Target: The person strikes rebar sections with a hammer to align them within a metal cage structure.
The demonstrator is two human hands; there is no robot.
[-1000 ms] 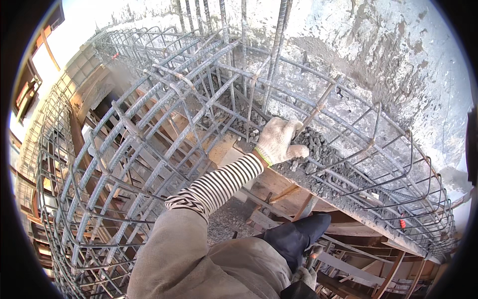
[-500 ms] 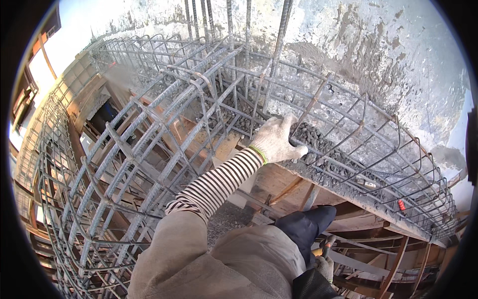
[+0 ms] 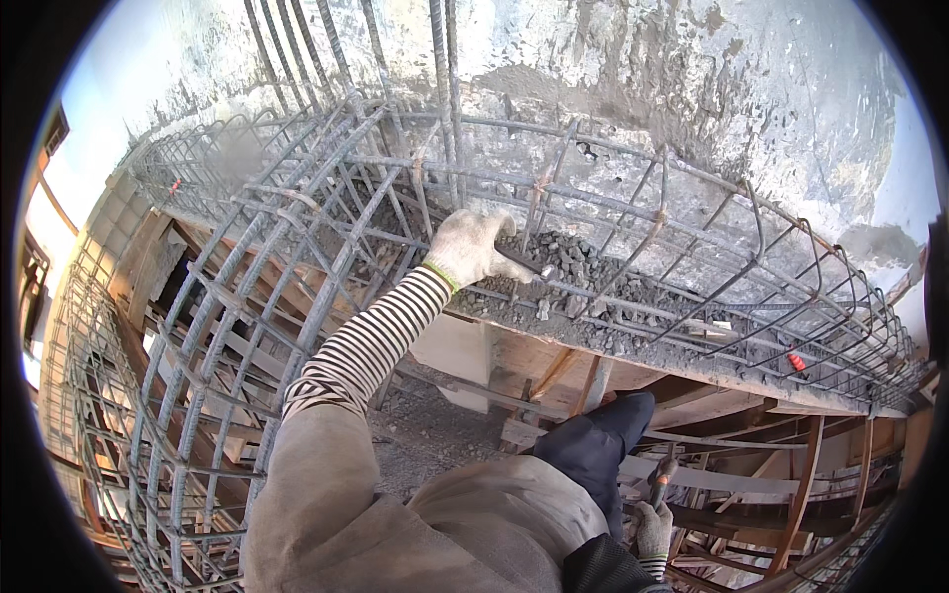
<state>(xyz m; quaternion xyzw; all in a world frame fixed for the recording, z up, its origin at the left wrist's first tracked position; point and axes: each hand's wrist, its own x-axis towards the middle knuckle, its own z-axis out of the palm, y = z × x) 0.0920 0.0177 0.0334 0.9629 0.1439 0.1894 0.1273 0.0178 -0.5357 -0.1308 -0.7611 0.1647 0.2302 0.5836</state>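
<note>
Fingers (image 3: 495, 225) are apart on the left hand (image 3: 469, 248); the right hand (image 3: 653, 531) clamps one tool (image 3: 663, 475).

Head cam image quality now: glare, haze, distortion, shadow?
Head view: glare washes out the upper left; head view: a hazy smudge there, maybe lens dirt; head view: fisheye bends rebar near the rim, corners black; head view: timber at lower right is shaded, left hand brightly lit.

Sunlit, patchy white wall (image 3: 692, 89), gritty grey ground (image 3: 435, 435) below, wooden props (image 3: 803, 484) lower right
</note>
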